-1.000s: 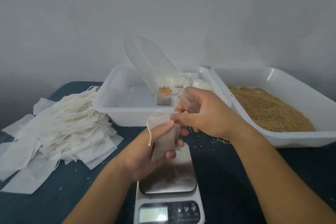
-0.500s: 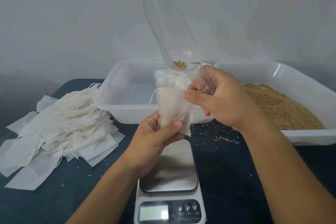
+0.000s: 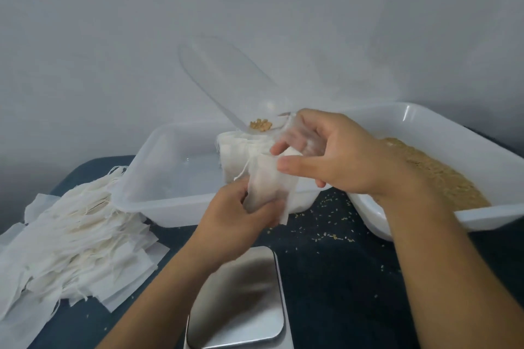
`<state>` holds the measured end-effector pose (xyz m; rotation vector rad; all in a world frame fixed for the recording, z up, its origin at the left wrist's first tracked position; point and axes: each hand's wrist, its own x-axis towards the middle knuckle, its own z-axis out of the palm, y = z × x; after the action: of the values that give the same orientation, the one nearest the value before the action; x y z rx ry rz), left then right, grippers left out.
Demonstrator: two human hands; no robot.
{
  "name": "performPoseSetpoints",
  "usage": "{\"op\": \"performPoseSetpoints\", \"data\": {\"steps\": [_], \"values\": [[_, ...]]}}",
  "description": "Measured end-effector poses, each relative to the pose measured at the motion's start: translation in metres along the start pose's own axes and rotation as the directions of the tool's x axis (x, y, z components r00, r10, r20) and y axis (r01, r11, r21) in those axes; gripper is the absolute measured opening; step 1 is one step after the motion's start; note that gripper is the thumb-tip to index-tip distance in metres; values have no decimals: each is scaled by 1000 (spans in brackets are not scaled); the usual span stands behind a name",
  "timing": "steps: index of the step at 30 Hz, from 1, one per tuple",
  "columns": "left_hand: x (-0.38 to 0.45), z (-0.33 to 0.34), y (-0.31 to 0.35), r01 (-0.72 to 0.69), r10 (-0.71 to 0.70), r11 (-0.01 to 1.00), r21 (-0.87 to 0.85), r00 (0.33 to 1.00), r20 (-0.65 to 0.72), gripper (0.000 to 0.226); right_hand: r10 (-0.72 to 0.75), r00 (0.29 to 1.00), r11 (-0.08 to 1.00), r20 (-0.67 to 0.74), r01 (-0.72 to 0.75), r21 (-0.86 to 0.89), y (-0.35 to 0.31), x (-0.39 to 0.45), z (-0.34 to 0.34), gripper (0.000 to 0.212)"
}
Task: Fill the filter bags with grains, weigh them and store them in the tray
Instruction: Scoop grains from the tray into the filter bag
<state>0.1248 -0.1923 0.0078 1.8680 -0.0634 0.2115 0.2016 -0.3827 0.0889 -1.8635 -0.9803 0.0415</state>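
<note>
A white filter bag (image 3: 269, 187) with grains inside is held upright above the table. My left hand (image 3: 241, 218) grips its lower part. My right hand (image 3: 334, 156) holds the handle of a clear plastic scoop (image 3: 226, 82), which points up and left with a few grains (image 3: 261, 125) at its base; that hand's thumb touches the bag's top edge. Filled bags (image 3: 241, 147) lie in the white storage tray (image 3: 158, 178) behind. The grain tray (image 3: 442, 133) is at the right. The steel scale (image 3: 238, 300) sits below my hands.
A heap of empty filter bags (image 3: 73, 241) covers the table's left side. Spilled grains (image 3: 329, 232) dot the dark cloth between the trays and the scale. A plain grey wall stands close behind the trays.
Both hands have risen with the bag, off the scale. The scoop tilted further upright, then came down lower. The view has shifted downward and closer.
</note>
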Motion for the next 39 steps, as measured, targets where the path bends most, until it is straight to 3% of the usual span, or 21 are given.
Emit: {"op": "performPoseSetpoints", "data": {"steps": [2,5,14,20,39], "values": [[11,5,6,4,-5,1000,11,999,37,13,45,999,997,-15,-46,-63,9,0,-7,22],[32,12,16,16,-18,999,43,998,53,13,93,992,987,-88,-103,-121,19,-2,-22,36],[98,47,58,-89,22,949,301,976,218,17,248,914,966,-321,-258,13,56,-21,-79,25],[125,63,71,-130,30,916,379,966,258,20,365,855,926,-367,-375,49,81,-31,-92,20],[132,72,69,-123,-6,873,472,965,262,18,405,817,882,-409,-467,-59,97,-31,-95,22]]}}
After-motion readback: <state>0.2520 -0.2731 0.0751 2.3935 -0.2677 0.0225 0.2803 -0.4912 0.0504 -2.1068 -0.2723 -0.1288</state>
